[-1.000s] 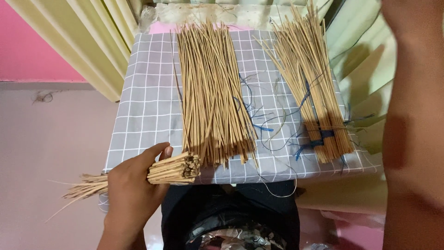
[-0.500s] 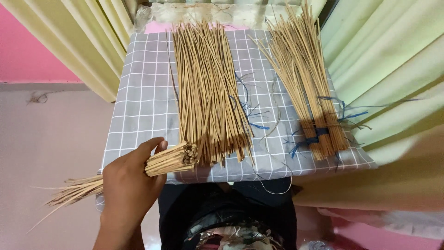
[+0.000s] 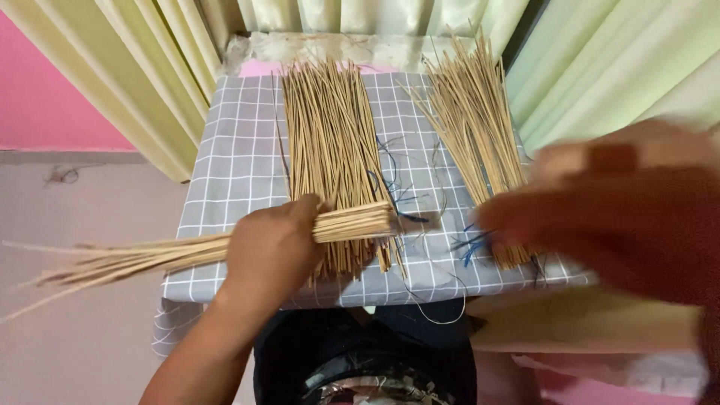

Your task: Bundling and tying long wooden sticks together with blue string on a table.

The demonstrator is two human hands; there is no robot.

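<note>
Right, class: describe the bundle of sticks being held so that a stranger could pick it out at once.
Start at the grey checked cloth covering the small table. At its near edge, the left hand grips a bundle of thin tan sticks. Unlike the two piles lying lengthwise on the cloth, it lies crosswise, its thin ends fanning out past the table's left side.

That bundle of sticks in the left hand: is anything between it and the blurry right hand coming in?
Nothing solid: the right hand is apart from the bundle; only loose blue threads lie on the cloth beneath the gap.
</note>
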